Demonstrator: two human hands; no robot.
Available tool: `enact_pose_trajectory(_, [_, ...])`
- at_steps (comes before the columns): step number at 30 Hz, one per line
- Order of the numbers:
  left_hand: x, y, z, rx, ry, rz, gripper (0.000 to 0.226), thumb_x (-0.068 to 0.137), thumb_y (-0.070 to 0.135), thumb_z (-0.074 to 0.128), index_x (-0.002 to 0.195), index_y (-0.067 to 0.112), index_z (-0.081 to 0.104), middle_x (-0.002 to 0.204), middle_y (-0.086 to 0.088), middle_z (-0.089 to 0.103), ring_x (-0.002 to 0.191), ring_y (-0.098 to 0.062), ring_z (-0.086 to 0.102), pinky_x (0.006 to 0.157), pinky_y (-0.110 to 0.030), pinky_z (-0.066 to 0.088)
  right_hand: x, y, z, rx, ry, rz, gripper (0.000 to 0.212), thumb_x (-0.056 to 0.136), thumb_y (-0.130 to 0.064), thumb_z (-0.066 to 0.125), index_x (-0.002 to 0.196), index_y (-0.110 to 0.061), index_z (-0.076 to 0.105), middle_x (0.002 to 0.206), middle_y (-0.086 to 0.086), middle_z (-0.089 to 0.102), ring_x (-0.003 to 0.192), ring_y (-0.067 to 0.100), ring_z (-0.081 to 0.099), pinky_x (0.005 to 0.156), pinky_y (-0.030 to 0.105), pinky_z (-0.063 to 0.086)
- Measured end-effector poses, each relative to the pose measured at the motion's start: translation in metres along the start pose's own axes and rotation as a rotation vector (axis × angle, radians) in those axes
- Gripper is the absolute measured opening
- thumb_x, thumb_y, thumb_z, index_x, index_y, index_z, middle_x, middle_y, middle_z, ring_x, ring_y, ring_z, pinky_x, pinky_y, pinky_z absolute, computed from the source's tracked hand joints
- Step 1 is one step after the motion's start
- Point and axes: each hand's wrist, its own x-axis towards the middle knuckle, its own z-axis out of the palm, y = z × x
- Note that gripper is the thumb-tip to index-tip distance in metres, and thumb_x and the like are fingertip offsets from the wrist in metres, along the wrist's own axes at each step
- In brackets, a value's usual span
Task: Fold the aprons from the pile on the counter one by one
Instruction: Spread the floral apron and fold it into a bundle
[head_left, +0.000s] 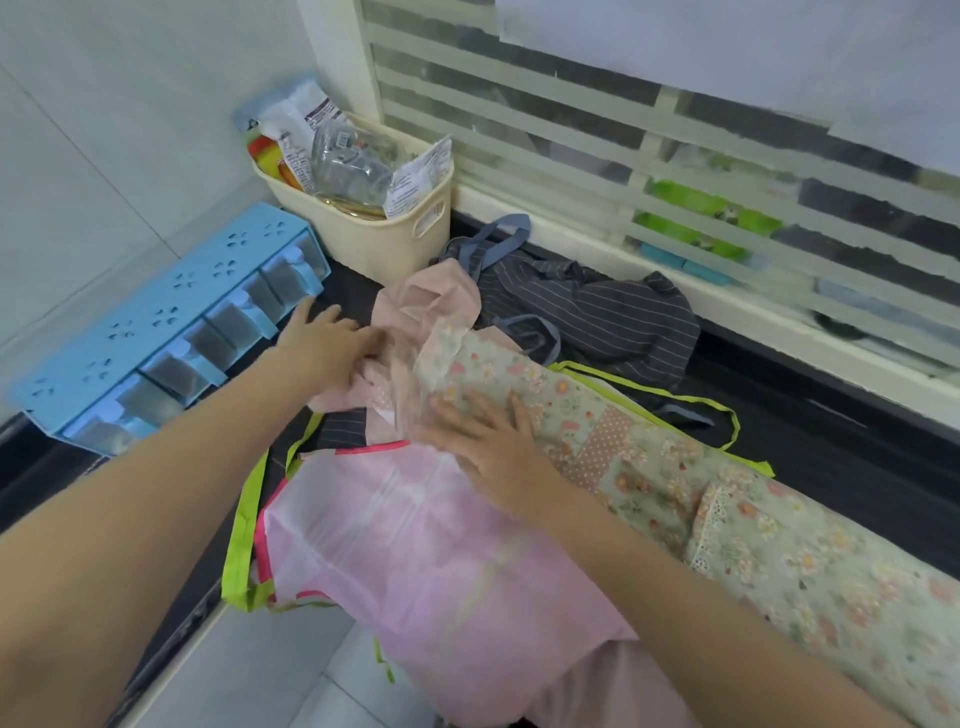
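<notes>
On the dark counter (831, 441) both arms reach forward into the apron pile. Left hand (327, 343) lies palm down, fingers straight, pushing into a pink apron (431, 306); its fingertips are buried in the folds. Right hand (493, 441) presses flat, fingers spread, where a floral apron (675, 467) meets a sheer pink one (415, 545). A striped grey apron (597, 312) lies behind. Four aprons are countable; green straps (241, 540) trail from under them, owner unclear. One blue rack (166, 332) and one cream basket (374, 228) stand at left.
</notes>
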Motion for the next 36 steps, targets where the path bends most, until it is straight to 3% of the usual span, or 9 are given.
enact_pose_trajectory(4, [-0.005,-0.012,-0.016,-0.716,-0.164,0.098,0.047,0.084,0.011,0.056,0.13,0.023,0.047,0.124,0.003,0.051,0.131,-0.022,0.038,0.105,-0.037,0.03,-0.007,0.004,0.015,-0.387,-0.189,-0.026,0.053,0.087,-0.043,0.027,0.133,-0.035,0.052,0.147,-0.007,0.041,0.135,0.034,0.038,0.097,0.071,0.03])
enact_pose_trajectory(7, [-0.011,0.008,-0.034,-1.27,-0.161,0.119,0.026,0.081,0.016,0.059,0.106,0.018,0.055,0.096,0.002,0.058,0.091,-0.016,0.056,0.077,-0.025,0.047,0.003,0.003,0.015,-0.391,-0.217,-0.017,0.063,0.087,-0.05,0.021,0.142,-0.03,0.042,0.15,-0.006,0.036,0.138,0.035,0.032,0.103,0.068,0.016])
enact_pose_trajectory(12, [0.0,0.043,-0.021,-0.446,0.063,0.027,0.039,0.089,0.027,0.053,0.126,0.019,0.043,0.112,0.005,0.055,0.113,-0.021,0.052,0.103,-0.038,0.026,0.012,0.009,-0.005,-0.285,-0.2,-0.051,0.073,0.08,-0.057,-0.006,0.15,-0.039,0.004,0.158,-0.015,-0.005,0.147,0.018,-0.006,0.113,0.056,-0.007])
enact_pose_trajectory(16, [0.0,0.044,-0.015,-0.184,0.228,-0.121,0.036,0.091,0.01,0.045,0.126,0.017,0.037,0.111,-0.006,0.059,0.114,-0.028,0.05,0.106,-0.037,0.024,0.012,0.003,-0.022,-0.156,-0.238,0.046,0.049,0.1,-0.047,0.021,0.149,-0.04,0.016,0.159,-0.011,0.0,0.147,0.019,-0.003,0.115,0.054,-0.007])
enact_pose_trajectory(22, [-0.014,0.077,-0.061,-0.037,0.263,-0.3,0.049,0.096,0.02,0.04,0.142,0.011,0.025,0.144,-0.022,0.03,0.135,-0.043,0.024,0.112,-0.061,0.01,-0.036,0.022,-0.082,-0.193,0.105,0.38,0.05,0.103,-0.03,0.025,0.151,-0.022,0.015,0.16,0.003,0.005,0.146,0.018,0.006,0.117,0.044,0.002])
enact_pose_trajectory(27, [-0.047,0.197,-0.096,-0.272,0.307,0.257,0.06,0.099,0.013,0.036,0.151,0.016,0.005,0.158,-0.01,-0.002,0.144,-0.036,-0.004,0.114,-0.054,0.003,-0.117,0.06,-0.097,-0.167,0.104,0.702,0.052,0.104,-0.033,0.022,0.152,-0.019,0.008,0.16,0.004,-0.001,0.147,0.019,0.005,0.117,0.041,0.004])
enact_pose_trajectory(32, [-0.096,0.291,-0.09,-0.24,0.079,0.686,0.069,0.086,0.028,0.061,0.143,0.015,0.026,0.153,-0.006,0.014,0.14,-0.033,0.012,0.108,-0.052,0.022,-0.195,0.086,-0.098,-0.23,-0.154,0.79,0.061,0.101,-0.035,0.034,0.151,-0.027,0.001,0.159,0.002,-0.007,0.146,0.021,0.001,0.116,0.049,0.01])
enact_pose_trajectory(34, [-0.102,0.31,-0.089,-0.098,0.125,0.714,0.079,0.077,0.038,0.07,0.14,0.015,0.028,0.148,-0.009,0.02,0.135,-0.032,0.02,0.105,-0.049,0.025,-0.229,0.095,-0.102,-0.308,-0.139,0.66,0.066,0.093,-0.047,0.045,0.148,-0.019,0.021,0.155,0.008,0.015,0.14,0.028,0.02,0.111,0.05,0.024])
enact_pose_trajectory(36, [-0.109,0.323,-0.091,0.061,0.225,0.691,0.09,0.072,0.041,0.074,0.141,0.014,0.024,0.146,-0.013,0.022,0.133,-0.03,0.022,0.106,-0.048,0.022,-0.26,0.101,-0.102,-0.375,-0.053,0.488,0.066,0.076,-0.064,0.049,0.115,-0.011,0.053,0.117,0.01,0.052,0.1,0.029,0.055,0.081,0.045,0.05])
